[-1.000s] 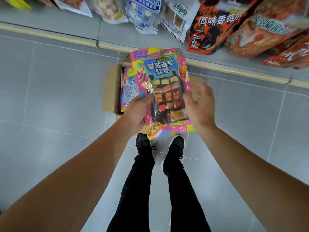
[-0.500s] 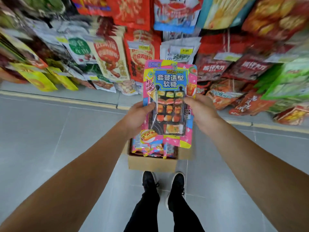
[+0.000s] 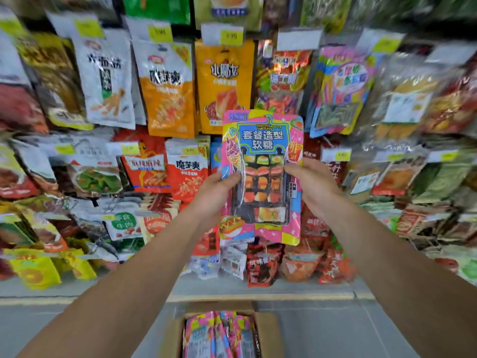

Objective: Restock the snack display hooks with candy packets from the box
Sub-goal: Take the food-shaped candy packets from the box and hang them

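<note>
I hold one pink and blue candy packet (image 3: 262,140) upright in front of the snack display. My left hand (image 3: 215,188) grips its left edge and my right hand (image 3: 311,184) grips its right edge, both at mid height. The packet shows small food-shaped sweets in a dark tray behind a clear window. Below, on the floor, the cardboard box (image 3: 269,332) stands open with several more of the same packets (image 3: 219,334) standing on edge inside.
The display wall is crowded with hanging snack bags: an orange bag (image 3: 224,83) just above the held packet, a red bag (image 3: 187,169) to its left, colourful candy packs (image 3: 340,89) at upper right. Yellow price tags (image 3: 231,36) top the hooks. A grey tiled floor (image 3: 51,329) lies below.
Both hands have lifted the candy packet from above the box up to the middle rows of the display. The view has tilted up from the floor to the hanging bags.
</note>
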`<state>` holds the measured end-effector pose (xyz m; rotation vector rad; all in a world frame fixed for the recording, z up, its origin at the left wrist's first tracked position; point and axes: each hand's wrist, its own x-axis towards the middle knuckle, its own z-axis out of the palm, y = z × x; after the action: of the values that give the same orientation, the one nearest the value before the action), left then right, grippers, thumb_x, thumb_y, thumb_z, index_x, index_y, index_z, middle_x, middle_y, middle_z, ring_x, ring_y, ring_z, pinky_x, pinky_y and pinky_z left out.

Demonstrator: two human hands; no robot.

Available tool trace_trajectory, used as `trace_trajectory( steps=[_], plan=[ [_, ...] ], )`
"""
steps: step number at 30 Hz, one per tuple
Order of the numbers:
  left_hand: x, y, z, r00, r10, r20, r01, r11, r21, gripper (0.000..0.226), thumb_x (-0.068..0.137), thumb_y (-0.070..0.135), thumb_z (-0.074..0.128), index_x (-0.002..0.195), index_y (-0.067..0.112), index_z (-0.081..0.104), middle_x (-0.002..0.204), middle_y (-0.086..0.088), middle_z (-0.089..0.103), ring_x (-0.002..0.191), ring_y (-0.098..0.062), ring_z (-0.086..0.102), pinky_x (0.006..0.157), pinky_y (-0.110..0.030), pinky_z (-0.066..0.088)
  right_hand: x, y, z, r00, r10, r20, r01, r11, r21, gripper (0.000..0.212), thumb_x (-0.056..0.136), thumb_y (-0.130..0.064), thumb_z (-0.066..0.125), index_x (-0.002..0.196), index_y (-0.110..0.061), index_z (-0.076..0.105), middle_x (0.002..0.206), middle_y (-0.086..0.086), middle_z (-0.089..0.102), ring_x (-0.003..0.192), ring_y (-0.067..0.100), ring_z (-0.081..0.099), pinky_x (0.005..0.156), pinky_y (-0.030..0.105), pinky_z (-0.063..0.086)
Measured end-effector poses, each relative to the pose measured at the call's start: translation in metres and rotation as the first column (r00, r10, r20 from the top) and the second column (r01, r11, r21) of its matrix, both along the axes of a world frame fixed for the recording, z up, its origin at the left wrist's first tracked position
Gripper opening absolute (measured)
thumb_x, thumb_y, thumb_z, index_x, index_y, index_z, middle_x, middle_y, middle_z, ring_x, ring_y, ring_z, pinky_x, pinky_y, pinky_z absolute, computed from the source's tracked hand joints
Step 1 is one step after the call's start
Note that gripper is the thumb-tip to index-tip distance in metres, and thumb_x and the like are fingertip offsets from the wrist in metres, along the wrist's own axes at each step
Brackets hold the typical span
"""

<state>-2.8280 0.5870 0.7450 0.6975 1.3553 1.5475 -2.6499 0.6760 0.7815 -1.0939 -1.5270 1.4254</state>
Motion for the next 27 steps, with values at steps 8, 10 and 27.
trace_trajectory(
  steps=[8, 10, 27],
  plan=[
    [-0.006, 0.027, 0.083, 0.994, -0.098, -0.048, 0.106, 0.974, 0.199, 0.110, 0.056, 0.063, 0.084, 0.144, 0.014, 0.041, 0.148, 0.001, 0.044, 0.138, -0.027, 0.040, 0.111, -0.059, 0.031, 0.006, 0.003, 0.089, 0.990, -0.017, -0.138, 0.039, 0.987, 0.157, 0.018, 0.075, -0.027, 0.071, 0.083, -0.012, 0.074, 0.097, 0.010, 0.076, 0.103, 0.032, 0.068, 0.100, 0.056, 0.049],
    [-0.009, 0.032, 0.096, 0.989, -0.128, -0.076, 0.141, 0.967, 0.210, 0.112, 0.049, 0.064, 0.084, 0.143, 0.018, 0.043, 0.149, -0.002, 0.046, 0.137, -0.027, 0.042, 0.111, -0.057, 0.032, 0.005, 0.004, 0.101, 0.986, -0.047, -0.161, 0.071, 0.986, 0.148, 0.010, 0.078, -0.022, 0.072, 0.079, -0.012, 0.073, 0.094, 0.008, 0.076, 0.102, 0.029, 0.068, 0.099, 0.053, 0.050],
    [-0.003, 0.103, 0.232, 0.958, 0.008, -0.288, 0.126, 0.887, 0.444, 0.010, 0.094, 0.015, 0.061, 0.099, 0.017, 0.070, 0.091, 0.008, 0.074, 0.089, -0.011, 0.068, 0.085, -0.030, 0.050, -0.007, 0.102, 0.169, 0.939, -0.054, -0.339, 0.119, 0.977, 0.174, 0.047, 0.056, -0.037, 0.076, 0.095, -0.011, 0.069, 0.101, 0.005, 0.068, 0.108, 0.027, 0.061, 0.101, 0.049, 0.044]
  ],
)
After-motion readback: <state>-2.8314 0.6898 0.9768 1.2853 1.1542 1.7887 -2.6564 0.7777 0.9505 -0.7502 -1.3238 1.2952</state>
